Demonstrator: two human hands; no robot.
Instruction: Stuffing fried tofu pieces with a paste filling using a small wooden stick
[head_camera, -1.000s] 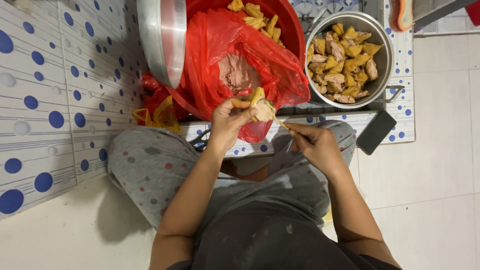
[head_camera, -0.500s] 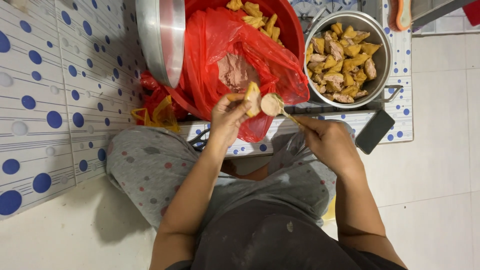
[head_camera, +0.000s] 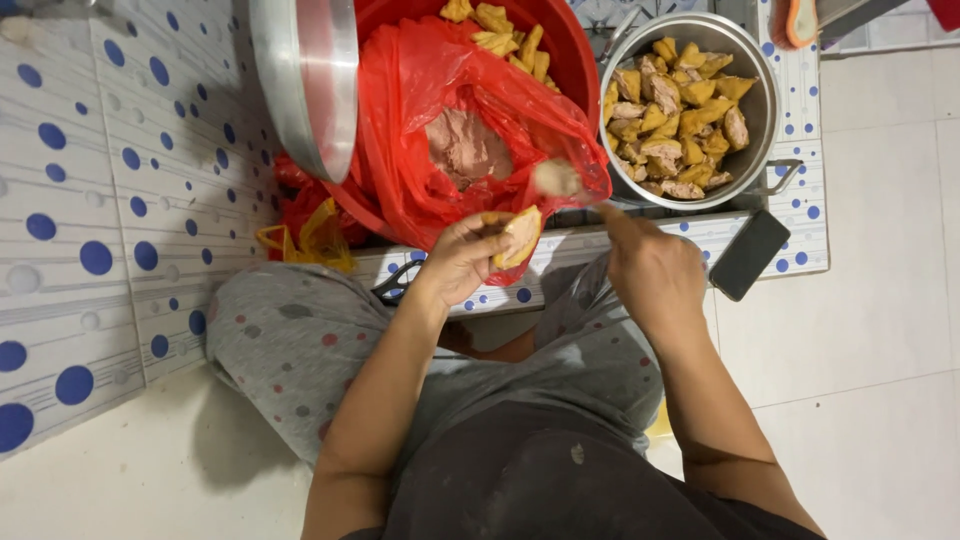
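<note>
Head view, person seated on the floor, knees in grey dotted trousers (head_camera: 290, 340) at lower centre. Left hand (head_camera: 465, 258) at frame centre, fingers curled around a tofu puff (head_camera: 521, 236), holding it upright and slit side facing the right hand. Right hand (head_camera: 650, 270) just right of centre, closed around a thin utensil; only the tip shows, carrying a blurred lump of paste (head_camera: 556, 178) lifted above and right of the puff, not touching it. Cannot tell what kind of utensil it is.

Red bag (head_camera: 420, 110) in upper centre, opened out over a red basin (head_camera: 575, 60); a mass of pinkish-brown paste lies in the bag (head_camera: 465, 148), just above the left hand. Plain yellow puffs (head_camera: 500, 25) sit in the basin at top centre, behind the bag. Metal pot (head_camera: 765, 105) at upper right, filled with stuffed puffs (head_camera: 680, 110), just right of the bag and above the right hand. Steel lid (head_camera: 310, 80) on its edge at upper left, leaning against the basin. Crumpled yellow bag (head_camera: 310, 240) left of centre beneath the red bag. Dark phone (head_camera: 750, 255) lies flat at right, near the right wrist, on the blue-dotted mat (head_camera: 90, 200) that covers the left side and runs under the containers. Pale tile floor (head_camera: 880, 300) at right.
</note>
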